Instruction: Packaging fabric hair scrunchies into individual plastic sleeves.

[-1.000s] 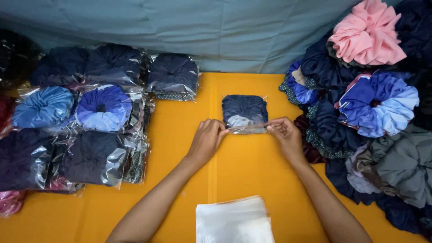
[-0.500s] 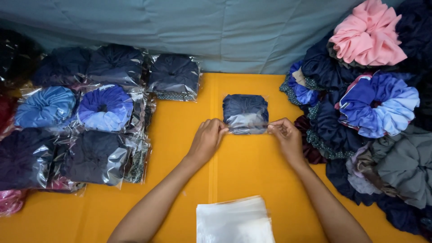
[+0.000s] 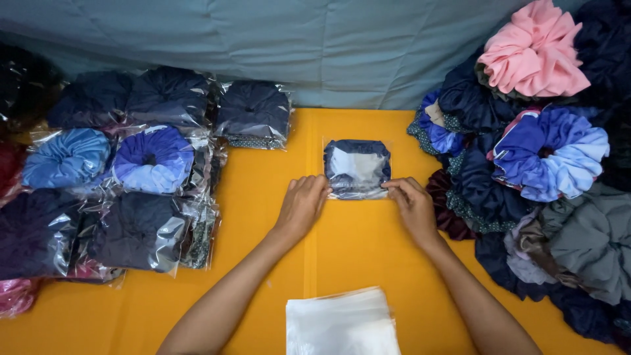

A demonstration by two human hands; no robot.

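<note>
A dark navy scrunchie in a clear plastic bag (image 3: pixel 357 167) lies flat on the yellow tabletop (image 3: pixel 263 276) near the middle. My left hand (image 3: pixel 302 207) presses its fingertips on the bag's lower left corner. At the lower right corner my right hand (image 3: pixel 411 204) pinches the bag's bottom edge. Both forearms reach in from the bottom of the head view.
Bagged scrunchies (image 3: pixel 154 161) in blue, purple and navy are stacked at the left. A heap of loose scrunchies (image 3: pixel 549 154), pink, blue, grey and navy, fills the right side. A stack of empty clear bags (image 3: pixel 342 322) sits at the front edge. A grey-blue cloth (image 3: pixel 296 46) hangs behind.
The bagged scrunchie now lies flatter, with glare across the plastic. Both hands have stayed at its lower edge, fingers shifted slightly along the flap.
</note>
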